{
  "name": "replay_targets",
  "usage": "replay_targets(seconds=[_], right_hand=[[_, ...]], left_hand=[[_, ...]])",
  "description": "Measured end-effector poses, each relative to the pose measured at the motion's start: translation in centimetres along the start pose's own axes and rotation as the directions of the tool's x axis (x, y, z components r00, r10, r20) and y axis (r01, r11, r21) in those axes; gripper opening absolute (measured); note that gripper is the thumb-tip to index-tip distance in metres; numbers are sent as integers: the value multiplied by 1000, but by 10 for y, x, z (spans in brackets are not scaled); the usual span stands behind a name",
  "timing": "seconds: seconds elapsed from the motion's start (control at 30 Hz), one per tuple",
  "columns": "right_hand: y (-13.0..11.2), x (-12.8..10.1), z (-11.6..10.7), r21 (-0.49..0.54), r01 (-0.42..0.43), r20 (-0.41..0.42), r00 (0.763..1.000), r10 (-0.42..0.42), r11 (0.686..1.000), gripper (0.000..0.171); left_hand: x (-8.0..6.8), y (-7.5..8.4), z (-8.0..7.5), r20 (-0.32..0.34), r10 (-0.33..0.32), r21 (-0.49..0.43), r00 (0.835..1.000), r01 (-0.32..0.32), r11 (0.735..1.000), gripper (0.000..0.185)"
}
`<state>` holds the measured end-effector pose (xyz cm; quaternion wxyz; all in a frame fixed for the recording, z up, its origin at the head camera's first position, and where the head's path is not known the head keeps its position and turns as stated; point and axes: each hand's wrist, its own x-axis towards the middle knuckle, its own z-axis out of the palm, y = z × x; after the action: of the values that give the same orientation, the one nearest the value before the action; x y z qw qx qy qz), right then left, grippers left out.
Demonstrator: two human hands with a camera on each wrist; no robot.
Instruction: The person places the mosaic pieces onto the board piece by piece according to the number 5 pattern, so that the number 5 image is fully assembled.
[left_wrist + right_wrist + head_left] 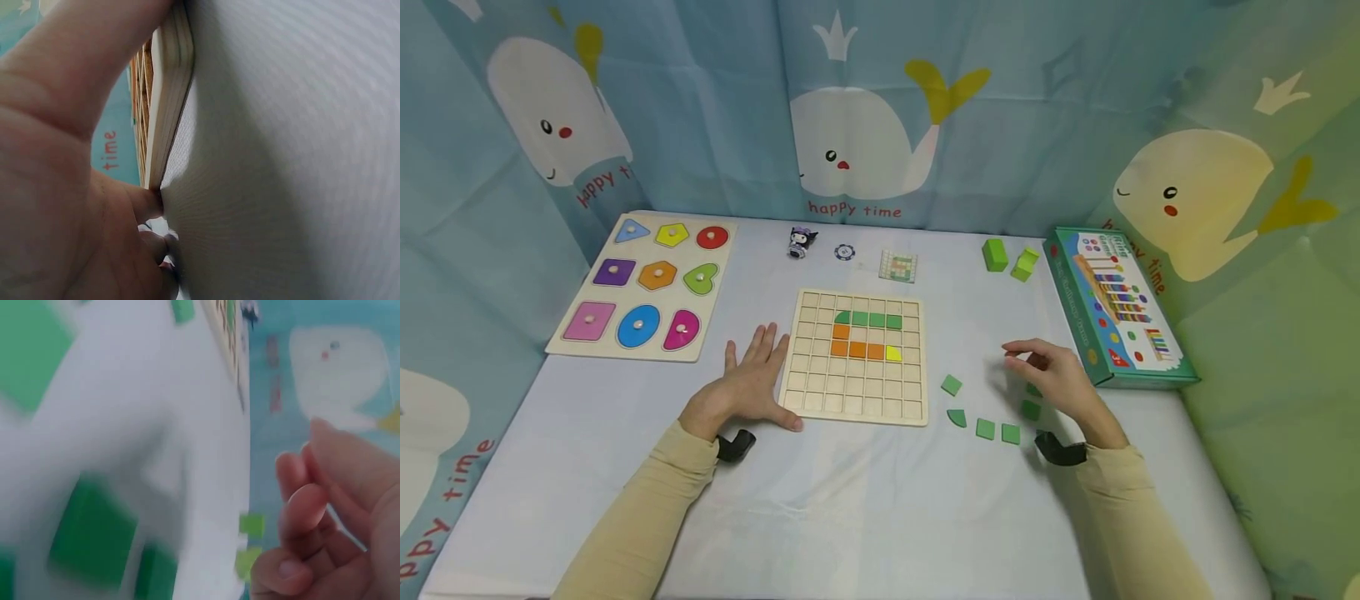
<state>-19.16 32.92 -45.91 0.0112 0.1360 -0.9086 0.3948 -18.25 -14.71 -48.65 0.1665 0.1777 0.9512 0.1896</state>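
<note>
A square wooden grid board (853,392) lies mid-table. It bears a row of green tiles (868,319), orange tiles (857,350) in an L shape and one yellow tile (893,353). With fingers spread, my left hand (747,383) rests along the board's left edge, the thumb at its near corner; the left wrist view shows the board's side (169,94) between thumb and forefinger. Over the table right of the board hovers my right hand (1056,379), fingers loosely bent, no tile showing between them. Beneath and beside it lie several loose green tiles (985,428), partly covered by the hand.
A shape puzzle board (632,312) with knobbed pieces is at the left. Along the back stand a small figurine (800,242), a round chip (845,252), a pattern card (898,267) and green blocks (995,255). A green game box (1120,308) lies at the right.
</note>
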Motion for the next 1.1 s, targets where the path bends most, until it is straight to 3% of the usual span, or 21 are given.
replay_targets(seconds=[0.2, 0.4, 0.6, 1.1], right_hand=[[16, -26, -20, -83, -154, -39, 988, 151, 985, 32], [25, -41, -28, -163, -229, 4, 973, 232, 960, 38], [32, -45, -26, -209, -238, 56, 965, 255, 948, 42], [30, -39, -13, -308, -193, 32, 977, 213, 932, 31]], left_hand=[[1, -1, 1, 3, -3, 9, 1000, 3, 1000, 144], [2, -1, 2, 9, -8, 8, 1000, 8, 1000, 144], [2, -2, 3, 6, -9, 7, 1000, 9, 1000, 144], [1, -1, 2, 5, -10, 20, 1000, 10, 1000, 144]])
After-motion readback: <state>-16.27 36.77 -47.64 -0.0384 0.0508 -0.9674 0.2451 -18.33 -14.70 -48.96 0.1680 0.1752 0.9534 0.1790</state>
